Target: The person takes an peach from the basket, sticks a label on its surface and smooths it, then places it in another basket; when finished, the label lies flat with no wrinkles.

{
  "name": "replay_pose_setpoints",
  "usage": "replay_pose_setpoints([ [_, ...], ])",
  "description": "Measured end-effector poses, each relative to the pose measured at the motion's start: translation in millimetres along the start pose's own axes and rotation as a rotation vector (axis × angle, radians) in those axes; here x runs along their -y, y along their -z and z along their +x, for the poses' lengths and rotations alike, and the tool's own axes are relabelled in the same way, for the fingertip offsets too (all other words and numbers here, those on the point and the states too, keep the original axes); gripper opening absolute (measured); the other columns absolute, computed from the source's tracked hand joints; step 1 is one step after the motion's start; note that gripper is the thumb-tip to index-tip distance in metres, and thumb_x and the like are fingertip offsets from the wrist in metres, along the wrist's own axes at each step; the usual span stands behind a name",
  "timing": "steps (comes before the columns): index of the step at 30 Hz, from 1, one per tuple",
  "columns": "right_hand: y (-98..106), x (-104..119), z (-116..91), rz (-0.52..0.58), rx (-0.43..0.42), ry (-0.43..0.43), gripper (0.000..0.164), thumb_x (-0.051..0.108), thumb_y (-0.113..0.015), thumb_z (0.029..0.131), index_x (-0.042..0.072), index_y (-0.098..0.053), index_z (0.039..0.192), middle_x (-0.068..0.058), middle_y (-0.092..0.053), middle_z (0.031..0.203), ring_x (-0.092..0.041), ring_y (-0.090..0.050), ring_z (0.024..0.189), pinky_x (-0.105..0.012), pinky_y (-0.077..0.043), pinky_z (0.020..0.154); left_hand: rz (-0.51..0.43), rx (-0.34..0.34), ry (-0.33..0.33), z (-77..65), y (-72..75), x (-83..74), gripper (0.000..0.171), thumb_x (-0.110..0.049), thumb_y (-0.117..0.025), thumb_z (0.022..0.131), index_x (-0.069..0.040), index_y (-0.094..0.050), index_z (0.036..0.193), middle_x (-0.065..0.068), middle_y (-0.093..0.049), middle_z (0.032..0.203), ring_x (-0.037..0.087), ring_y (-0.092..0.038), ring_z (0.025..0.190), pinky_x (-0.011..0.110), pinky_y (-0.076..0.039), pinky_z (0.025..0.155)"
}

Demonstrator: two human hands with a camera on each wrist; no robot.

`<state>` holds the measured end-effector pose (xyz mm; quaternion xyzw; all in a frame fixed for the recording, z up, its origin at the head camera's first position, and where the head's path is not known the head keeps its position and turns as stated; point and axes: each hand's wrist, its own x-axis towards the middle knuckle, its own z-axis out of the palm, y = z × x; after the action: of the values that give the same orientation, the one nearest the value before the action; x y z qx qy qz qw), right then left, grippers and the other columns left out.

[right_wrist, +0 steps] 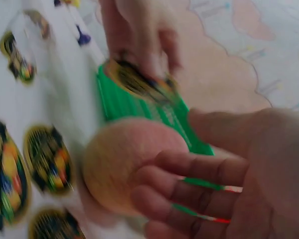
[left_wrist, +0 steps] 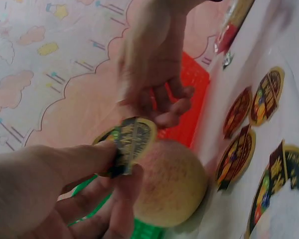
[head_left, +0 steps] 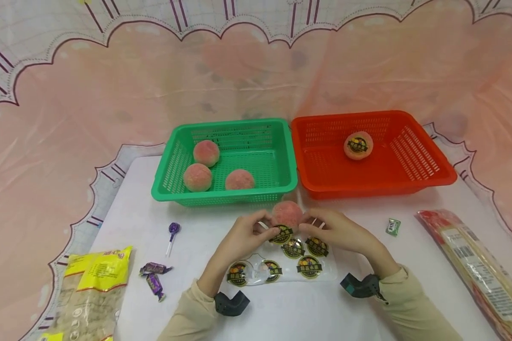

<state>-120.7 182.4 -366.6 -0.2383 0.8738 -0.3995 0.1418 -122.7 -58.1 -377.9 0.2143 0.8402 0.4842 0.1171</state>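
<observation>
Left hand (head_left: 248, 234) pinches a sticker (head_left: 280, 234); in the head view the peach (head_left: 287, 213) lies just beyond it at one o'clock; right hand (head_left: 340, 230), fingers loosely spread, is at the peach's four o'clock

Cannot read the lettering on the green sweet (head_left: 393, 227); lose part of the yellow bag (head_left: 96, 291) past the head view's lower edge; see the held sticker (right_wrist: 135, 82) only blurred from the right wrist.
</observation>
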Motion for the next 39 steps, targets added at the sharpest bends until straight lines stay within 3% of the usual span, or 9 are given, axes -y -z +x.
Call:
replay_pose_setpoints([
  [4, -7.0, 4.7, 9.1, 0.085, 0.001, 0.022, 0.022, 0.043, -0.046, 0.089, 0.025, -0.057, 0.092, -0.003, -0.063, 0.079, -0.02, -0.058, 0.073, -0.025, -0.047, 0.06, -0.149, -0.017, 0.055, 2.7, -4.4, -19.1, 0.017, -0.025, -0.063, 0.081, -0.012, -0.058, 0.091, 0.008, -0.064, 0.082, 0.029, -0.065, 0.066, 0.02, -0.044, 0.052],
  [8, -10.8, 2.6, 15.4, 0.145, -0.072, -0.008, 0.025, 0.041, -0.044, 0.091, 0.021, -0.057, 0.084, -0.01, -0.056, 0.067, -0.022, -0.058, 0.062, -0.023, -0.04, 0.049, -0.152, -0.068, 0.058, 9.4, -5.9, -32.0, 0.019, -0.024, -0.064, 0.081, -0.008, -0.057, 0.088, 0.013, -0.065, 0.07, 0.027, -0.063, 0.061, 0.018, -0.041, 0.053],
  [12, -13.3, -2.6, 19.7, 0.105, -0.152, -0.006, 0.029, 0.037, -0.044, 0.091, 0.016, -0.056, 0.075, -0.001, -0.044, 0.057, -0.01, -0.047, 0.053, -0.02, -0.031, 0.045, -0.102, -0.149, 0.031, 22.1, -11.3, -21.5, 0.018, -0.026, -0.065, 0.08, -0.011, -0.058, 0.086, 0.007, -0.064, 0.065, 0.014, -0.059, 0.057, 0.02, -0.04, 0.052],
  [15, -15.3, -6.3, 22.1, 0.039, -0.183, -0.018, 0.031, 0.036, -0.047, 0.091, 0.015, -0.053, 0.068, 0.004, -0.038, 0.055, -0.008, -0.037, 0.05, -0.019, -0.028, 0.043, -0.05, -0.171, 0.018, 30.7, -16.5, -7.7, 0.017, -0.028, -0.064, 0.08, -0.014, -0.058, 0.086, 0.001, -0.063, 0.066, 0.006, -0.055, 0.058, 0.02, -0.041, 0.051],
  [17, -16.4, -8.2, 23.6, 0.025, -0.178, -0.029, 0.032, 0.035, -0.048, 0.09, 0.015, -0.053, 0.066, 0.006, -0.038, 0.055, -0.007, -0.037, 0.051, -0.019, -0.029, 0.044, -0.021, -0.17, 0.022, 33.8, -18.1, -1.8, 0.016, -0.029, -0.063, 0.081, -0.016, -0.057, 0.086, -0.002, -0.063, 0.067, 0.005, -0.055, 0.058, 0.02, -0.042, 0.05],
  [23, -17.6, -12.2, 25.9, 0.04, -0.121, -0.044, 0.037, 0.037, -0.047, 0.09, 0.009, -0.055, 0.068, 0.005, -0.039, 0.054, -0.009, -0.039, 0.05, -0.02, -0.03, 0.045, -0.049, -0.128, 0.039, 34.0, -16.5, 3.9, 0.013, -0.024, -0.063, 0.082, -0.015, -0.054, 0.085, 0.0, -0.063, 0.068, 0.017, -0.059, 0.055, 0.023, -0.043, 0.046],
  [30, -16.8, -17.5, 25.1, 0.054, -0.109, -0.053, 0.038, 0.039, -0.045, 0.091, 0.009, -0.054, 0.07, 0.004, -0.038, 0.056, -0.009, -0.038, 0.05, -0.021, -0.031, 0.044, 0.011, -0.101, 0.006, 35.0, -15.4, 6.7, 0.013, -0.028, -0.062, 0.082, -0.019, -0.052, 0.082, -0.004, -0.056, 0.066, 0.006, -0.051, 0.059, 0.019, -0.041, 0.05],
  [37, -20.4, -17.3, 25.2, 0.166, -0.078, -0.077, 0.035, 0.038, -0.047, 0.09, 0.008, -0.055, 0.073, -0.002, -0.046, 0.059, -0.015, -0.047, 0.053, -0.022, -0.039, 0.046, -0.008, -0.062, -0.014, 35.0, -12.0, 6.8, 0.012, -0.023, -0.062, 0.082, -0.016, -0.052, 0.085, -0.002, -0.056, 0.071, 0.007, -0.053, 0.062, 0.02, -0.045, 0.053],
  [39, -18.8, -9.3, 23.3, 0.192, -0.067, -0.093, 0.035, 0.033, -0.047, 0.091, 0.003, -0.054, 0.074, -0.009, -0.047, 0.059, -0.021, -0.049, 0.053, -0.022, -0.039, 0.045, -0.019, -0.052, -0.015, 34.0, -11.0, 6.6, 0.011, -0.021, -0.062, 0.082, -0.016, -0.052, 0.085, -0.001, -0.056, 0.072, 0.008, -0.053, 0.061, 0.02, -0.046, 0.054],
])
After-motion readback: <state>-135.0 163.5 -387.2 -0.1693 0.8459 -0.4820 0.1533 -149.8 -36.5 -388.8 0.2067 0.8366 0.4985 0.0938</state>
